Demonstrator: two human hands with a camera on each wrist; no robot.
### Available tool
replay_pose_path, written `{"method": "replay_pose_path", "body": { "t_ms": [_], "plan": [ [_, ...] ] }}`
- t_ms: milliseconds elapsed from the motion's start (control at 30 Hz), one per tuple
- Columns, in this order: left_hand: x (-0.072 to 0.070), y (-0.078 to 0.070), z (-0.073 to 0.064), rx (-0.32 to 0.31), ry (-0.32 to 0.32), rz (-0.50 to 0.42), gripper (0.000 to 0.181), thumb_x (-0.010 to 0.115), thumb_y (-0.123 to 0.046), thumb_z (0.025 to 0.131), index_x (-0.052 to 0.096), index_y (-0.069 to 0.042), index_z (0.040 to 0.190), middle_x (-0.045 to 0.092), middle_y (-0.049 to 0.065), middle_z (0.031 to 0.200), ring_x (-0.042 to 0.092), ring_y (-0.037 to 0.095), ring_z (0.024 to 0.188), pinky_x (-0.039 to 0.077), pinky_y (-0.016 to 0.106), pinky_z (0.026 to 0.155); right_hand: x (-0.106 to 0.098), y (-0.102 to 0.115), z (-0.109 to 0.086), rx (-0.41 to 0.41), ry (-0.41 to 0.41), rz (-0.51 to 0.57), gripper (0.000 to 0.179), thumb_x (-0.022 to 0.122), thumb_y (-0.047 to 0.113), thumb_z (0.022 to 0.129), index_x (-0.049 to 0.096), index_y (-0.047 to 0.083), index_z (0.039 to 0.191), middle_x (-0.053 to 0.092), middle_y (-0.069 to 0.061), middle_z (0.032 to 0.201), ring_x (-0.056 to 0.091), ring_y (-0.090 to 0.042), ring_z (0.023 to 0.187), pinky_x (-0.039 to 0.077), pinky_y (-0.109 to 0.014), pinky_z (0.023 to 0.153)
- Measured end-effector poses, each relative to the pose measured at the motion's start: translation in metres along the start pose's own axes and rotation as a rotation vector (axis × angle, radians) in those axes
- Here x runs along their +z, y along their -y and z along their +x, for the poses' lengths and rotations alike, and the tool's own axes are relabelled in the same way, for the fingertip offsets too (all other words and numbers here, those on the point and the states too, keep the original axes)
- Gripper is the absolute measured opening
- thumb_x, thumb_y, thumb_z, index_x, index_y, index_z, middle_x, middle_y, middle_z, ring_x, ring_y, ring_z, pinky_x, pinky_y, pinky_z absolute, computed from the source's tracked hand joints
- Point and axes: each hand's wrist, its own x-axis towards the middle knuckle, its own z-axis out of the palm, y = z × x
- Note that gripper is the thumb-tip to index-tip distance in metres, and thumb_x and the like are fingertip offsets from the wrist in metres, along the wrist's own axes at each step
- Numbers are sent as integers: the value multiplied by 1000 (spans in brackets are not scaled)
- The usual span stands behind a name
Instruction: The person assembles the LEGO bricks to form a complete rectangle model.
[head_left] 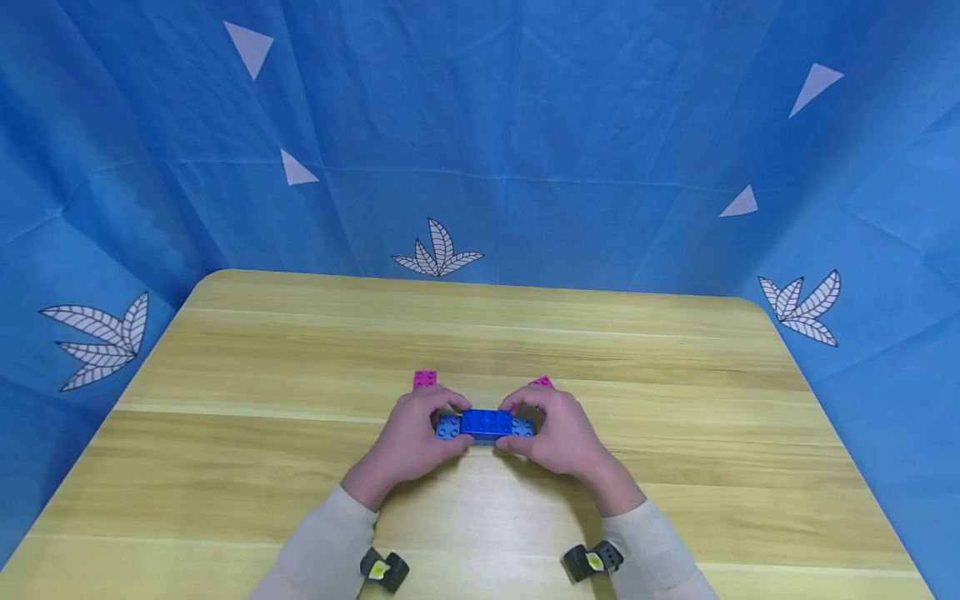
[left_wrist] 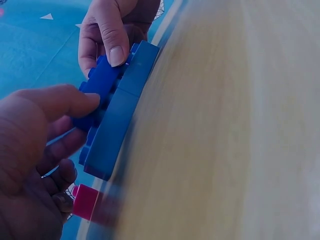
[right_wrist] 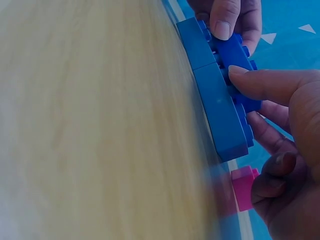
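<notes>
A dark blue toy building brick (head_left: 487, 422) lies across the seam of two lighter blue bricks (left_wrist: 112, 137) placed end to end on the table. Studs of the lighter pair show past both its ends and along the line between the layers. My left hand (head_left: 420, 433) pinches the dark blue brick near its left end, thumb on the near side and fingers behind. At the other end my right hand (head_left: 558, 429) pinches the same brick in the same way. In the right wrist view both thumbs press on its near face.
Beyond my left hand stands a pink brick (head_left: 425, 379). Another pink brick (head_left: 542, 382) is partly hidden behind my right hand. The wooden table (head_left: 480, 342) ends at a blue patterned cloth (head_left: 495, 125) at the back and sides.
</notes>
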Motion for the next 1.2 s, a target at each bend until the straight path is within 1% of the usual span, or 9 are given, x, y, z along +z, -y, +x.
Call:
{"method": "replay_pose_path", "body": {
  "t_ms": [267,467,667,867,967,1200],
  "plan": [
    [-2,-1,0,-15,10,-13,31,89,-16,76,72,-18,102,65,-11,98,53,14,83,45,35,74,0,1,0,-1,1,20,34,93,23,71,73,25,98,67,15,99,58,-17,93,44,-42,82],
    [-3,-1,0,-12,9,-10,31,90,-15,75,73,-18,101,65,-12,96,53,14,80,44,35,72,0,2,0,-8,0,32,34,93,20,70,74,24,97,67,15,98,59,-17,93,44,-42,83],
    [-3,0,1,1,10,-7,31,90,-15,75,74,-17,101,67,-11,97,55,13,84,45,35,76,0,1,1,-4,5,38,33,93,21,71,75,23,97,68,15,98,59,-15,95,44,-42,85],
    [-4,1,3,23,17,3,31,90,-15,75,74,-17,101,68,-10,97,58,12,88,44,37,82,-2,2,2,10,6,25,33,94,19,70,76,22,97,68,13,97,58,-14,91,46,-40,80],
    [-5,1,4,32,23,16,31,90,-16,75,74,-17,101,68,-9,97,58,13,89,44,38,83,-2,2,3,9,6,14,33,94,19,69,76,21,96,68,13,96,58,-14,89,46,-39,78],
    [-4,1,4,61,17,78,30,90,-17,74,75,-16,100,70,-9,96,60,15,93,44,42,89,-1,0,4,-7,6,-8,32,94,19,68,76,22,94,67,14,94,59,-12,90,46,-40,81]
  ]
}}
